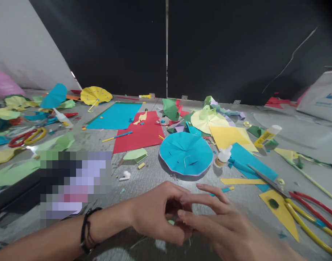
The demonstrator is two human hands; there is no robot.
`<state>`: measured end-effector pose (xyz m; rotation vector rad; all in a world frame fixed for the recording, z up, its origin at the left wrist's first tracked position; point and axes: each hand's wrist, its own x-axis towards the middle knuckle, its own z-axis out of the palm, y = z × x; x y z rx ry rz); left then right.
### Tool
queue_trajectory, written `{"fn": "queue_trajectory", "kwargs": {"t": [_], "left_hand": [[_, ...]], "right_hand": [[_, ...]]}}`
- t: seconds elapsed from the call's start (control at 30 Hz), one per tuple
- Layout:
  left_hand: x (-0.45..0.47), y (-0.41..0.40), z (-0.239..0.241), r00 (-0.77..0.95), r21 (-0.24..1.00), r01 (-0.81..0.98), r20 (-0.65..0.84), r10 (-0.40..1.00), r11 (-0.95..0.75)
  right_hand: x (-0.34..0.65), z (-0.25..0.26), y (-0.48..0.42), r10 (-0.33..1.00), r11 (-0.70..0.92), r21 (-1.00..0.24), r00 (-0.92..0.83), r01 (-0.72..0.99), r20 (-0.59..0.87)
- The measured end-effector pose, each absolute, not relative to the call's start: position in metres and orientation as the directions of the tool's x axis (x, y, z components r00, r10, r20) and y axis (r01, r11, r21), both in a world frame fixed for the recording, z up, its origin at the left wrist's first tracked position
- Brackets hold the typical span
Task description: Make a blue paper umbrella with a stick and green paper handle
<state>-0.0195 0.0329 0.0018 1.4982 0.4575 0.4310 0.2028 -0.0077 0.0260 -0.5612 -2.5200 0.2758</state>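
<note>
Bringing the fingertips together low in the view, the left hand [157, 214] curls inward while the right hand [217, 226] reaches across to meet it, its fingers [206, 197] slightly spread and blurred. A small pale green scrap [171, 222] shows below the curled fingers, between the hands; whether either hand pinches it cannot be determined. A black cord bracelet [86, 228] circles the left wrist.

Both hands rest above a grey, rough-grained work surface [144, 188]. Nearest ahead lies a round cyan paper disc [185, 153], creased radially, slit in several places and edged in lilac. A small white glue bottle [223, 156] stands upright just beside it, and a white earbud [124, 175] lies to its left.

Right of the right hand, steel scissors [269, 183] with looped red-and-yellow handles lie across a yellow paper triangle [277, 214]. Farther back, a flat red sheet [138, 132] adjoins a cyan sheet [114, 116], and a yellow glue stick [267, 136] lies on its side among folded paper offcuts [206, 121]. A pleated yellow paper umbrella [96, 95] lies at the far left, and a pixelated patch [76, 185] hides part of the left foreground.
</note>
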Motion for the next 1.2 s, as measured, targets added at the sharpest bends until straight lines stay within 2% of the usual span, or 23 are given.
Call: {"fn": "queue_trajectory", "kwargs": {"t": [0.1, 0.33, 0.6, 0.83, 1.2], "left_hand": [[-0.019, 0.033, 0.0, 0.854, 0.999, 0.0, -0.026, 0.52, 0.05], [-0.023, 0.037, 0.005, 0.812, 0.999, 0.026, -0.049, 0.581, 0.047], [-0.026, 0.04, -0.002, 0.818, 0.991, 0.02, -0.091, 0.568, 0.129], [-0.026, 0.04, -0.008, 0.813, 0.992, 0.044, -0.107, 0.573, 0.122], [-0.029, 0.045, -0.004, 0.811, 0.988, 0.111, -0.15, 0.565, 0.103]], "right_hand": [[0.204, 0.027, -0.007, 0.446, 0.887, -0.33, -0.785, 0.322, 0.431], [0.201, 0.013, -0.007, 0.491, 0.871, -0.351, -0.626, 0.344, 0.605], [0.2, 0.019, -0.011, 0.55, 0.835, -0.421, -0.533, 0.354, 0.643], [0.198, 0.017, -0.011, 0.49, 0.87, -0.348, -0.537, 0.348, 0.686], [0.201, 0.019, -0.01, 0.507, 0.859, -0.345, -0.537, 0.378, 0.674]]}}
